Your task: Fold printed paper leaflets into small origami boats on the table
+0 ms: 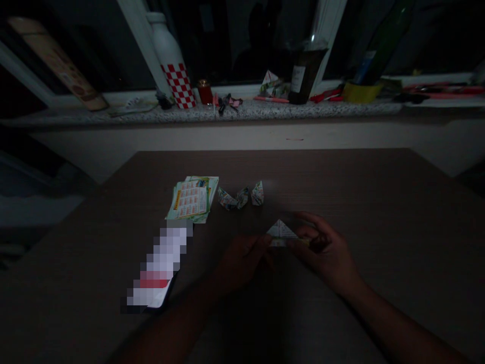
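Note:
Between my hands is a small folded paper [279, 231], printed and shaped like a triangle with a strip along its lower edge. My left hand [244, 255] pinches its left corner, thumb on top. On the other side, my right hand [322, 242] grips the right corner, its index finger curved above the paper. Just beyond lie three small folded paper pieces, the right one [257, 194] apart from the other two [233, 198]. A stack of printed paper sheets [191, 198] rests to their left.
A phone [161, 265] with a lit, pixelated screen lies left of my hands on the wooden table [341, 177]. Along the stone windowsill [242, 115] stand a red-checkered white bottle [176, 76], a dark cup [303, 76], a green bottle [382, 45] and small items.

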Available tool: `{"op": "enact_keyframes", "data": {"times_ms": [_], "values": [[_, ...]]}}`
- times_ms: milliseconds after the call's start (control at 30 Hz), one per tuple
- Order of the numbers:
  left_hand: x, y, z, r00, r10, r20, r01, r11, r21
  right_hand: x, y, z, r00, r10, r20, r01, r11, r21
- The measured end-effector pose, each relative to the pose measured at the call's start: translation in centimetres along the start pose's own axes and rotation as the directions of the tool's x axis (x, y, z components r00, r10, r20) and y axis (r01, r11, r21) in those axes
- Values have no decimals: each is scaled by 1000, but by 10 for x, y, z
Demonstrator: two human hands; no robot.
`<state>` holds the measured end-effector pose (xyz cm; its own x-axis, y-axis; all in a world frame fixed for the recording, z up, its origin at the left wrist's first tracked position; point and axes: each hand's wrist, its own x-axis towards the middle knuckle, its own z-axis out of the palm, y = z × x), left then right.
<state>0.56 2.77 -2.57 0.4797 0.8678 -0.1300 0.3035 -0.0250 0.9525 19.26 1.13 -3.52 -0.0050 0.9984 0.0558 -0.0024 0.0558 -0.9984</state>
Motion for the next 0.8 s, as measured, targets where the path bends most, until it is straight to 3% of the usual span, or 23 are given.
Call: {"op": "enact_keyframes", "data": {"times_ms": [233,400,633,700,800], "values": [[0,-1,-3,1000,-14,-14,14,1000,-13,-1,2,2,997,-67,-33,69,995,72],[1,0,-4,1000,10,28,-9,999,-49,-1,0,3,987,-157,-43,156,988,-20],[0,4,-6,997,17,74,-12,998,-69,0,-2,0,963,-224,-149,190,959,-209],[-1,4,-9,995,15,99,-13,1000,-26,-1,-3,-1,964,-238,-115,208,951,-228],[-2,3,-13,990,14,139,-26,996,90,-1,-3,-3,960,-275,44,278,932,-234]]}}
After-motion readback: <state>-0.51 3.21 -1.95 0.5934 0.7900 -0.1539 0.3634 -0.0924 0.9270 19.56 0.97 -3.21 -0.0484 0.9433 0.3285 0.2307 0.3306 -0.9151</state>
